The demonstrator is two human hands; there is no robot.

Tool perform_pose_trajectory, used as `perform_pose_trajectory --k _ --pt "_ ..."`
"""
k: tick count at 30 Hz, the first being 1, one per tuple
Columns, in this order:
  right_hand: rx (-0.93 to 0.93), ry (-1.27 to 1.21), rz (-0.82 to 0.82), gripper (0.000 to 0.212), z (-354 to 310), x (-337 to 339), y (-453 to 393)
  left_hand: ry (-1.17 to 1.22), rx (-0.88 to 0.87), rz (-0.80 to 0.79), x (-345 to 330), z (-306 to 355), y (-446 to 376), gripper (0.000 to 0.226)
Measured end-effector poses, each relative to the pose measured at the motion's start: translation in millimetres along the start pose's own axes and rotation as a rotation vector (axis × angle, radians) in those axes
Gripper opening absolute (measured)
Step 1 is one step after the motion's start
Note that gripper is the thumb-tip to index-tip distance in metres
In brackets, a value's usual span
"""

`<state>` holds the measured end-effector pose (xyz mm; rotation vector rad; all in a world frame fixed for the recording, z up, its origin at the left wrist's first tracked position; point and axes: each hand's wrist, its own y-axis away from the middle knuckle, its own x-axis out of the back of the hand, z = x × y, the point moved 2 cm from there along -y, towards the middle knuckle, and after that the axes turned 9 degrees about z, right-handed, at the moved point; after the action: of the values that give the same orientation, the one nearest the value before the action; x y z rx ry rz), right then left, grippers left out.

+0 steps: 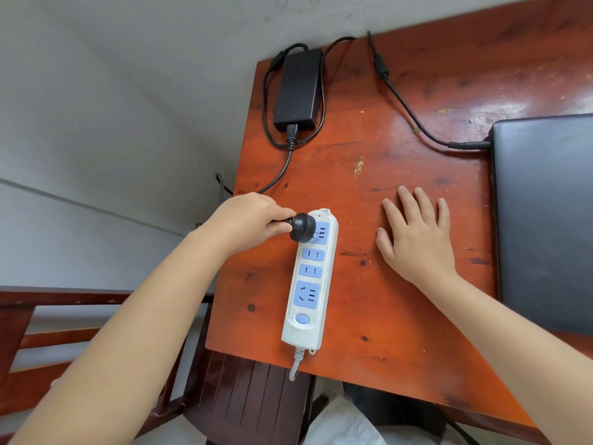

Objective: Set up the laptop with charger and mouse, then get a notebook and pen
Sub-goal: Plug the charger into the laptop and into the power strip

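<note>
A white power strip with blue sockets lies near the left front of the reddish wooden table. My left hand grips the charger's black plug, held at the strip's top socket. The black charger brick rests at the table's far left corner, its cable looping around it. A second cable runs right to a connector at the side of the closed dark laptop. My right hand lies flat on the table, fingers spread, between strip and laptop.
The table's left edge runs just beside the strip, with a dark wooden chair below it. The strip's grey cord hangs over the front edge. A grey wall sits behind the table.
</note>
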<state>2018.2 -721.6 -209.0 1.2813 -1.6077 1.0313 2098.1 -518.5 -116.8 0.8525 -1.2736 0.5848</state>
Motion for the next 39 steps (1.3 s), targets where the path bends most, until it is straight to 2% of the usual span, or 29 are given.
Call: perform_pose_trajectory --k 9,14,19,24,29,36,39 --pt "0.003 0.005 -0.001 0.047 0.1 0.2 -0.1 -0.189 -0.039 -0.019 4.0 14.8 -1.9 0.03" --pt "0.006 0.015 -0.022 0.055 0.7 -0.4 0.6 -0.131 0.037 -0.06 7.5 15.1 -5.9 0.029" --pt "0.009 0.015 -0.013 0.053 1.3 -0.5 0.2 -0.272 0.02 -0.033 2.4 28.7 -1.7 0.029" --pt "0.01 0.006 0.007 0.052 1.7 0.4 0.6 -0.383 -0.007 -0.139 0.1 46.1 -5.6 0.03" --pt "0.007 -0.012 0.025 0.049 3.1 -0.7 1.3 -0.368 0.008 -0.2 -2.0 54.8 -13.5 0.029" --pt "0.015 -0.016 0.038 0.046 3.7 -2.8 0.6 -0.29 0.012 -0.157 -0.9 41.0 -12.4 0.028" --pt "0.016 -0.005 0.043 0.046 4.2 -3.0 0.2 -0.335 0.014 -0.16 -7.4 45.2 -13.5 0.028"
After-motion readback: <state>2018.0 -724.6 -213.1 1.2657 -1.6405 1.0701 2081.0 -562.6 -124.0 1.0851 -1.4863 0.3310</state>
